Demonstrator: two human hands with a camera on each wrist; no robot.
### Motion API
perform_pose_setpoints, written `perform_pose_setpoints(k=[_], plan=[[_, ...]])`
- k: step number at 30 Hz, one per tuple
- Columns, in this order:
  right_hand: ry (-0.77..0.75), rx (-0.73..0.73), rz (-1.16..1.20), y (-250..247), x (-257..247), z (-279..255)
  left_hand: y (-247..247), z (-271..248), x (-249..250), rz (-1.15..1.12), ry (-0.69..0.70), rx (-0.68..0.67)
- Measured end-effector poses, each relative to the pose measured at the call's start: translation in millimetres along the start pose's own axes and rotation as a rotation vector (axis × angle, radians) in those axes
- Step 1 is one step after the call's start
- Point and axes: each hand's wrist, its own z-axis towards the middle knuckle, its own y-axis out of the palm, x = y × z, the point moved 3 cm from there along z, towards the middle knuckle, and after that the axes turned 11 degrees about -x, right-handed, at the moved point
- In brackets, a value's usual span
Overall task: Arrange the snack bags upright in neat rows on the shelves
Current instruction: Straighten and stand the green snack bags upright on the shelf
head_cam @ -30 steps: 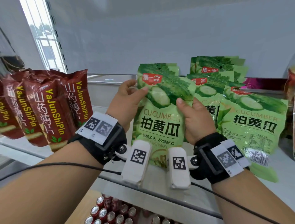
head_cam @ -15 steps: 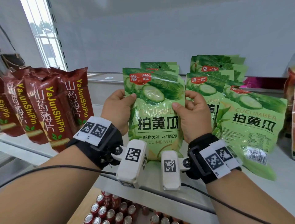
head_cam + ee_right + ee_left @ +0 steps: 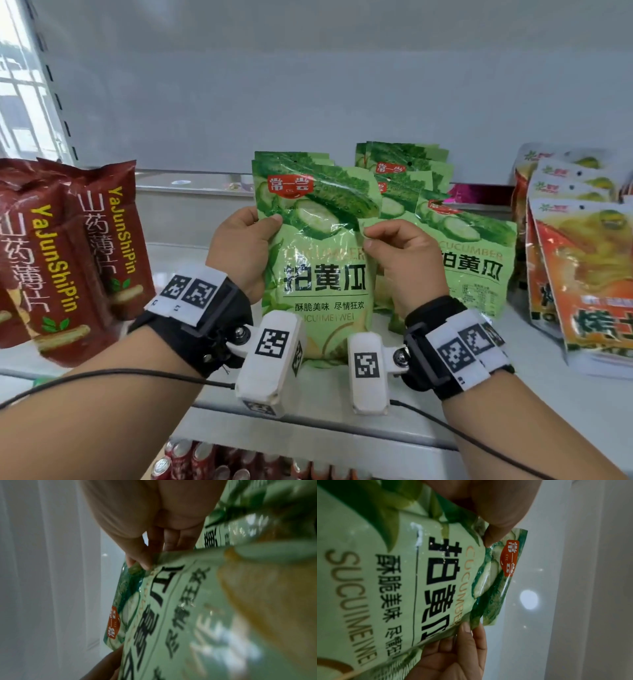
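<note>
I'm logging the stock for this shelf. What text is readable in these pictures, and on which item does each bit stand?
"常一尝", "CUCUMBER", "拍黄瓜", "酥脆美味 尽情狂欢", "SUCUIMEIWEI": green cucumber snack bag, gripped by left hand and right hand.
"CUCUMBER", "拍黄瓜": leaning green cucumber bag on the right; its small print is unreadable.
"YaJunShiPin", "山药薄片": dark red snack bags.
Orange and yellow snack bags: text too blurred.

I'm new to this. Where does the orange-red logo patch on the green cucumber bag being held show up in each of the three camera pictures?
Head: logo patch at upper centre, top left corner of the held cucumber bag.
Left wrist: right of centre, turned sideways near the bag's far edge.
Right wrist: lower left of centre, also sideways.
Shared landmark: the bold black characters on the bag's front.
</note>
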Motion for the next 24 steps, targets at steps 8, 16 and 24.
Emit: perform_pose_setpoints(k=[8,16,24], plan=[[0.260,0.298,-0.246,-110,-13,-25,64,3,-18,0.002,-0.056,-0.171],[0.648,0.344,-0.212,-160,21,-45,96,-1,-34,0.071,-0.113,-0.175],[0.506,0.456,0.000,-149,-17,-76,102,-1,-37,-0.001,-0.164,-0.277]])
